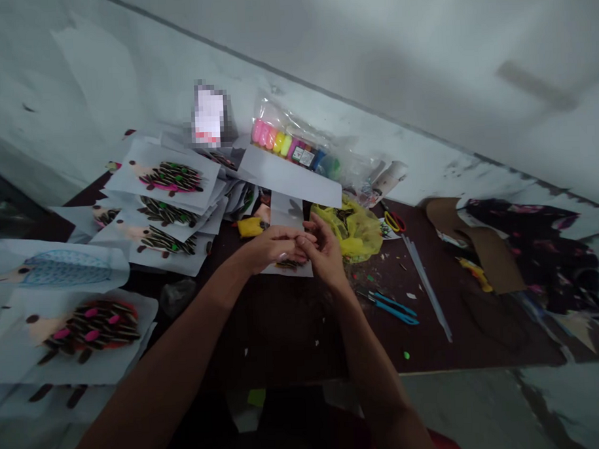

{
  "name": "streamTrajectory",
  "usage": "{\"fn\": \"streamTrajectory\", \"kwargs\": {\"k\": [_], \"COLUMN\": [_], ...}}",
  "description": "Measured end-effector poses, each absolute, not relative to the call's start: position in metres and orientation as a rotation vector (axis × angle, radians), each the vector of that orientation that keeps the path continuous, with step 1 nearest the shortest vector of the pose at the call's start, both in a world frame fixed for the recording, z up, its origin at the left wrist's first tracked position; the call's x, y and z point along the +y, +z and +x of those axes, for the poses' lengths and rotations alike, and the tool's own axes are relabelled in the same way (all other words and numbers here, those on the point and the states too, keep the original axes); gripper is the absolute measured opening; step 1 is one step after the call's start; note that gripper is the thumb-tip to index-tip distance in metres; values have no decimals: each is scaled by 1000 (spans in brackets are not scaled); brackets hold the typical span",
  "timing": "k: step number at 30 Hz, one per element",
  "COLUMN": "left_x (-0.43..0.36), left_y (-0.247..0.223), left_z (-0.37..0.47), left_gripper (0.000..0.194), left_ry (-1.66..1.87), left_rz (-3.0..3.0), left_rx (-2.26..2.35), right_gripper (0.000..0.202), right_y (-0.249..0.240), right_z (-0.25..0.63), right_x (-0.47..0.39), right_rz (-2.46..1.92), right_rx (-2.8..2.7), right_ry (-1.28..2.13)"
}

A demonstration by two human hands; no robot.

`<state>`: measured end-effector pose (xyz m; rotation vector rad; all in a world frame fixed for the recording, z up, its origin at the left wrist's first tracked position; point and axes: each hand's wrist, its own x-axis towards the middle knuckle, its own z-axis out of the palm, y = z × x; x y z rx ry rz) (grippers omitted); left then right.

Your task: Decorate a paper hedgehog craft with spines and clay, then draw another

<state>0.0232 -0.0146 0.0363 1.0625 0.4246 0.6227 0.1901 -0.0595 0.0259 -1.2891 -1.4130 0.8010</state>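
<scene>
My left hand (273,247) and my right hand (324,250) meet above a white paper (301,270) on the dark table. Their fingers are bent and pressed together at the tips; anything between them is too small to make out. Under the hands, dark striped seed-like pieces (288,265) show on the paper. Just right of my right hand lies a yellow mesh bag (361,232) with dark seeds inside. A yellow packet (250,227) is beyond my left hand.
Papers with seed-covered hedgehog pictures (173,176) are stacked at left. Colored clay (287,145) in a clear bag stands by the wall. Blue scissors (393,307), yellow-red scissors (394,221), clear sticks (429,289) and dark floral cloth (551,255) lie at right.
</scene>
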Motion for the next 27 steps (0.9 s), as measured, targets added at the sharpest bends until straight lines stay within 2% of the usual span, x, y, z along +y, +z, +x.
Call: {"fn": "streamTrajectory", "kwargs": {"k": [3,6,11,15,27], "left_x": [-14,-12,-10,-8,-7], "left_y": [35,36,38,36,34], "left_z": [22,20,17,16,20], "left_gripper": [31,39,36,40,35], "left_ry": [684,748,798,841,814], "left_rz": [1024,996,942,898,910], "left_rx": [435,403,447,449,675], "right_gripper": [66,58,25,11,16], "right_y": [24,25,33,39,45], "right_z": [190,189,191,194,205], "right_x": [-58,-59,-61,-63,-66], "right_rz": [-1285,-1315,-1323,-1344,-1491], "right_rx": [-1416,-1449,-1429,-1566,-1836], "right_ry": [797,753,520,330,337]}}
